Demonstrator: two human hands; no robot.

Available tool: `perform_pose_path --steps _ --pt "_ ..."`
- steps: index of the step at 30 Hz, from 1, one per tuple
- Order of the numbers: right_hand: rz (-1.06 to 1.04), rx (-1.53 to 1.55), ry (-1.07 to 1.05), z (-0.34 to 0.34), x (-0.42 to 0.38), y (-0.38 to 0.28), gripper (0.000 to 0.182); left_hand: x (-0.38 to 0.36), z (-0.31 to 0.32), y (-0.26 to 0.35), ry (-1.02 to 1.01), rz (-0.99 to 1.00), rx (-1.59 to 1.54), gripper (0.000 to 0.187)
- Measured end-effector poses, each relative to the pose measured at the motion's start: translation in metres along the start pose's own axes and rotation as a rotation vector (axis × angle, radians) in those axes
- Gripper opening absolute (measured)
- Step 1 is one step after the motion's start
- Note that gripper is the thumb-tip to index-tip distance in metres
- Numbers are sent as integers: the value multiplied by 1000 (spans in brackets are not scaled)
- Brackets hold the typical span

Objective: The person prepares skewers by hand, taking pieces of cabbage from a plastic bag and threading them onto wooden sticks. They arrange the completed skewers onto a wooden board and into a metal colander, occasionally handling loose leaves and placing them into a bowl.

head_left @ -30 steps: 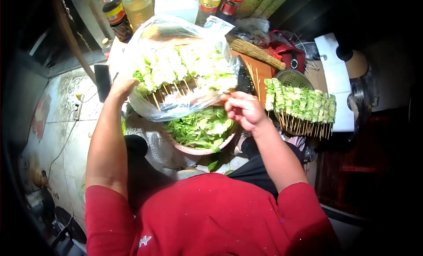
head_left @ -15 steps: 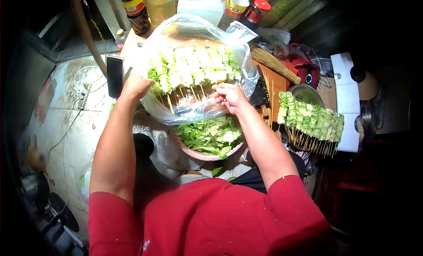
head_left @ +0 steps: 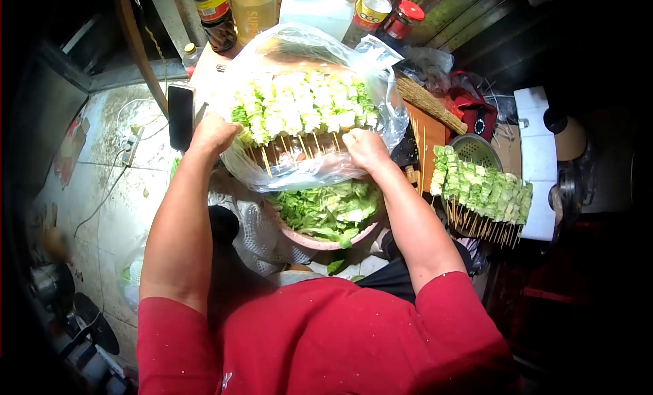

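Observation:
Several skewers of pale green leaves [head_left: 303,106] lie side by side in a clear plastic bag [head_left: 272,181], their stick ends toward me. At the left end of the row, my left hand [head_left: 215,133] is closed beside the leaves; what its fingers hold is hidden. My right hand [head_left: 367,149] is closed at the stick ends on the right, its fingertips against a skewer stick. Below the bag, a pink basin [head_left: 309,241] holds loose green leaves [head_left: 326,208].
More leaf skewers [head_left: 483,184] rest on a metal colander [head_left: 476,150] at the right. A phone [head_left: 181,117] lies left of the bag. Bottles and jars [head_left: 218,18] stand behind it. A straw bundle [head_left: 432,102] and bare sticks [head_left: 423,147] lie right of the bag.
My right hand has closed from loosely spread fingers and moved slightly right along the stick ends. My left hand has stayed almost in place. The whole view has shifted slightly.

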State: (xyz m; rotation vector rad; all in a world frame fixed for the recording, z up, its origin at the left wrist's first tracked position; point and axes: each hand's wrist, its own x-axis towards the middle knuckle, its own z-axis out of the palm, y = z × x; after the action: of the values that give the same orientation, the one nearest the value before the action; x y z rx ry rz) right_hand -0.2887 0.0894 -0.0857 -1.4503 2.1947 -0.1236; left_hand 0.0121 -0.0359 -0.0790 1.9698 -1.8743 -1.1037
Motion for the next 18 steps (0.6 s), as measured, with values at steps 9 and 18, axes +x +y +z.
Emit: perform_pose_path --steps 9,18 --pt "-133 -212 69 -11 5 2 29 11 7 -11 30 21 73 45" --pt "-56 -295 -2 -2 9 -11 22 0 -2 -2 -2 118 63 48"
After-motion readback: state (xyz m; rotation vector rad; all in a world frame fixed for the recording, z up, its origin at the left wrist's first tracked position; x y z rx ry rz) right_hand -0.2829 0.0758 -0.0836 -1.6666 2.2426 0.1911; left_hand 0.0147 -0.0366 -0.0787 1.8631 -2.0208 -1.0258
